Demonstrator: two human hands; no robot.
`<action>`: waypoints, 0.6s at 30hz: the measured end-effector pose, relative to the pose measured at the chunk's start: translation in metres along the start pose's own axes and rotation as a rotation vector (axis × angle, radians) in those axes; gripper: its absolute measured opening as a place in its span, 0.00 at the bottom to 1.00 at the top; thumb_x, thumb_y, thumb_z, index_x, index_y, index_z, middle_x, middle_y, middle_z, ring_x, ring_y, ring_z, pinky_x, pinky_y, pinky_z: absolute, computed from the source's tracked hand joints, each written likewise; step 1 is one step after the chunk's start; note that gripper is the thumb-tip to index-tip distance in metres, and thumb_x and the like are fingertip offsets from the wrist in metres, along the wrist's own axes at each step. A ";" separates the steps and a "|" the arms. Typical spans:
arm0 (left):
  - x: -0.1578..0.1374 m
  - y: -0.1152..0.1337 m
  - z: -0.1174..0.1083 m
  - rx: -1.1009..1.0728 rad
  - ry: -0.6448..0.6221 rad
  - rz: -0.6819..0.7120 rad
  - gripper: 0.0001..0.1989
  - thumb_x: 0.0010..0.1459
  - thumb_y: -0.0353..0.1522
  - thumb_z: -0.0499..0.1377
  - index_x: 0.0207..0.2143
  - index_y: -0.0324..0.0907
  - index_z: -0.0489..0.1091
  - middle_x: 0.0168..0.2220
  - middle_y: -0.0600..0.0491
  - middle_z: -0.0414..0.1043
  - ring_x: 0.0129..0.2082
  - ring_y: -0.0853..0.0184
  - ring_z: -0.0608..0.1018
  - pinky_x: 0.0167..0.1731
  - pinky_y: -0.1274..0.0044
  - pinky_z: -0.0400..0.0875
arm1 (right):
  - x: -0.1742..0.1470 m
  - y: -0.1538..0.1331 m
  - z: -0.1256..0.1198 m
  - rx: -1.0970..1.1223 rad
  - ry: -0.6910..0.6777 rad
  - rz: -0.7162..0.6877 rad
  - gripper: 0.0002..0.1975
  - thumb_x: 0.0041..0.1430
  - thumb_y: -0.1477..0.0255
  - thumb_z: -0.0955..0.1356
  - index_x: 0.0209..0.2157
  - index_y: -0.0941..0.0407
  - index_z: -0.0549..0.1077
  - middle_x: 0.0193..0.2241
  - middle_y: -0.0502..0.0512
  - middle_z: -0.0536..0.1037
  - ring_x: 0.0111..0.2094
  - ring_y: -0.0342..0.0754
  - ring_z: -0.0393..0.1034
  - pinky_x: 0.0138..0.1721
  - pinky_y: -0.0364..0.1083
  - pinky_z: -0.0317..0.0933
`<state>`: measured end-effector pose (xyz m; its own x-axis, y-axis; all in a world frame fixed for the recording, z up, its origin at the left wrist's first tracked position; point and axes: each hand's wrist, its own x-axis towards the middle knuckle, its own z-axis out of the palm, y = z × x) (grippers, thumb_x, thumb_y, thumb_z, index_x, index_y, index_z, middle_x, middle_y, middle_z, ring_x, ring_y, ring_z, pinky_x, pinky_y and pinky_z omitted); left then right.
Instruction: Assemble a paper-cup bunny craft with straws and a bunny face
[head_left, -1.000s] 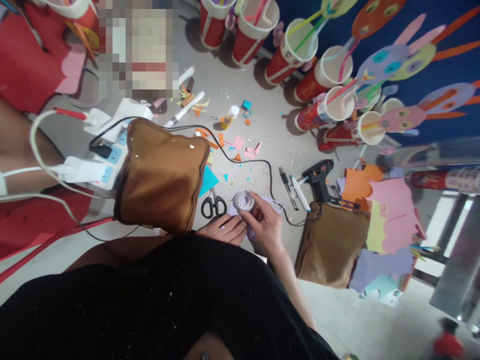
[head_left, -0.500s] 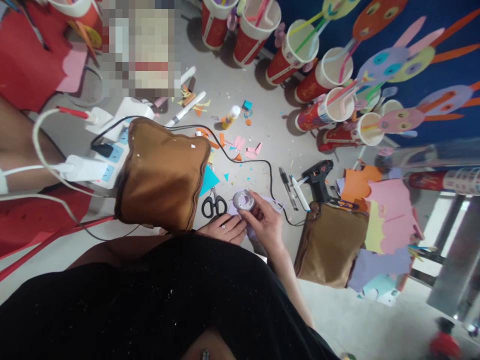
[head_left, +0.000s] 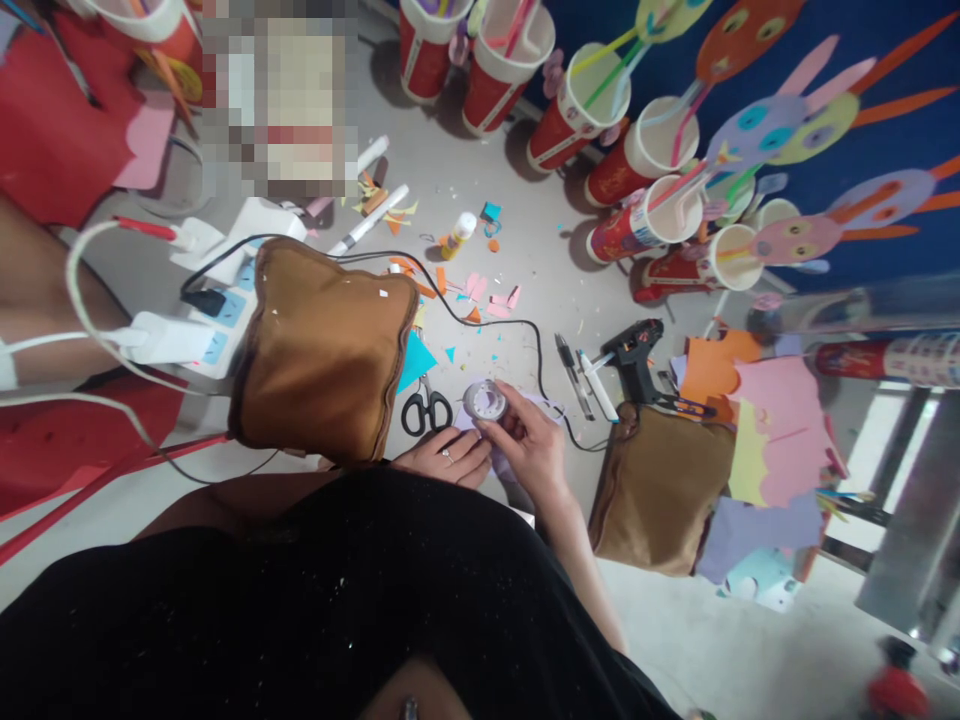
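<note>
My right hand grips a small roll of tape between thumb and fingers, holding it over a piece of purple paper. Close beside it, my left hand, with a ring on one finger, lies with its fingers stretched over the edge of the purple paper, near the roll. Part of that paper is hidden under both hands. Black-handled scissors lie just left of the roll, by a piece of blue paper.
Brown cushions flank my hands. A hot glue gun, pens, a glue stick and paper scraps lie on the table. Red paper cups line the back. A power strip sits left; a black cord crosses the table.
The whole view has shifted very slightly. My hands and the roll of tape keep the same pose.
</note>
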<state>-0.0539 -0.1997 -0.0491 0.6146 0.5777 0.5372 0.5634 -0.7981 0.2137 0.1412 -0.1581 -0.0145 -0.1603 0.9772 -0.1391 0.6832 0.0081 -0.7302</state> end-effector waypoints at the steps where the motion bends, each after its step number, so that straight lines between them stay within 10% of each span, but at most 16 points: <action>1: 0.001 0.000 0.000 0.003 0.017 -0.005 0.11 0.72 0.36 0.58 0.46 0.40 0.78 0.48 0.47 0.85 0.50 0.60 0.84 0.52 0.69 0.77 | 0.000 0.001 0.000 0.001 0.003 -0.004 0.25 0.65 0.59 0.74 0.60 0.53 0.78 0.29 0.48 0.76 0.27 0.44 0.65 0.34 0.45 0.67; 18: 0.000 0.015 -0.002 0.134 -0.042 -0.190 0.13 0.69 0.39 0.62 0.53 0.45 0.74 0.63 0.43 0.77 0.67 0.56 0.75 0.69 0.60 0.66 | 0.001 -0.001 -0.002 0.007 -0.011 0.008 0.23 0.67 0.59 0.71 0.60 0.53 0.78 0.27 0.47 0.73 0.25 0.43 0.62 0.32 0.45 0.66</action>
<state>-0.0461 -0.2122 -0.0445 0.5113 0.7240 0.4630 0.7377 -0.6462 0.1957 0.1422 -0.1565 -0.0126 -0.1627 0.9748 -0.1527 0.6793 -0.0016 -0.7339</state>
